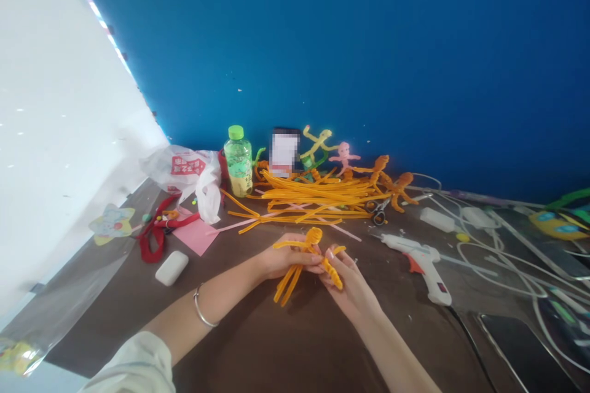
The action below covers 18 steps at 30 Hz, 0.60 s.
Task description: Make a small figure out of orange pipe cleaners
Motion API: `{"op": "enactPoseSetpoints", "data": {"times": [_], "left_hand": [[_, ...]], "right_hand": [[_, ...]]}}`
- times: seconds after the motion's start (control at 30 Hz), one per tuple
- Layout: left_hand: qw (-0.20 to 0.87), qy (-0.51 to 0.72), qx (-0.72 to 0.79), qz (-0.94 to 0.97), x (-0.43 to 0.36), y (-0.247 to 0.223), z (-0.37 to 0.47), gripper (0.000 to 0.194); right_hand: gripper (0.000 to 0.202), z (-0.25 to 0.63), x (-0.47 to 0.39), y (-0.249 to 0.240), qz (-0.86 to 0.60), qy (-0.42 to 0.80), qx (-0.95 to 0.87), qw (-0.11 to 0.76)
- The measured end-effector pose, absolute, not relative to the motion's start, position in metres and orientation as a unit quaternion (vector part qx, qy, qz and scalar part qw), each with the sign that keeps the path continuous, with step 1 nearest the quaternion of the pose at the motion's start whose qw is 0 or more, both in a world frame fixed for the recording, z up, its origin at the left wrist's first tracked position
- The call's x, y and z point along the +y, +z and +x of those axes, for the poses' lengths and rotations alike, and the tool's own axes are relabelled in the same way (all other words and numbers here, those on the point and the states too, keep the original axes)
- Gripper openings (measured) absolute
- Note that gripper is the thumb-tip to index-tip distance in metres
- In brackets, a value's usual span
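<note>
An orange pipe-cleaner figure (314,236) with a coiled round head is held between both hands above the dark table. My left hand (292,256) pinches its middle, and two straight orange strands hang below those fingers. On the other side my right hand (343,279) has its fingers closed round a coiled, thicker orange section that points down and to the right. A short orange end sticks out above the right fingers. Parts of the figure's middle are hidden by the fingertips.
Orange pipe cleaners (322,196) lie behind the hands, with scissors (378,216) at their right. A green-capped bottle (238,163), plastic bag (184,169) and white case (172,268) are left. A glue gun (426,264), cables and a phone (523,353) are right.
</note>
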<state>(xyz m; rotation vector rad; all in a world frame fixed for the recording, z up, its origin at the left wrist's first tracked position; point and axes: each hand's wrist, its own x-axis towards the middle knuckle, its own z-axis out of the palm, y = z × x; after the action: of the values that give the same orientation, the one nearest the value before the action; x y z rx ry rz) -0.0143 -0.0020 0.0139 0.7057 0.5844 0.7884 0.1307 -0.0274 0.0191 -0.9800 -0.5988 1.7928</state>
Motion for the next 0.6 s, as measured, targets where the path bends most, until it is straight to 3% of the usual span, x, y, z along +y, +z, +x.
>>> {"op": "enactPoseSetpoints", "data": {"times": [0.37, 0.6], "left_hand": [[0.735, 0.484, 0.301, 0.368, 0.003, 0.011, -0.011, 0.025], [0.698, 0.519, 0.326, 0.372, 0.003, 0.008, -0.011, 0.023]], "right_hand": [[0.018, 0.125, -0.035, 0.013, -0.453, 0.629, -0.320, 0.544], [0.025, 0.117, -0.045, 0.008, -0.548, 0.510, -0.470, 0.468]]}}
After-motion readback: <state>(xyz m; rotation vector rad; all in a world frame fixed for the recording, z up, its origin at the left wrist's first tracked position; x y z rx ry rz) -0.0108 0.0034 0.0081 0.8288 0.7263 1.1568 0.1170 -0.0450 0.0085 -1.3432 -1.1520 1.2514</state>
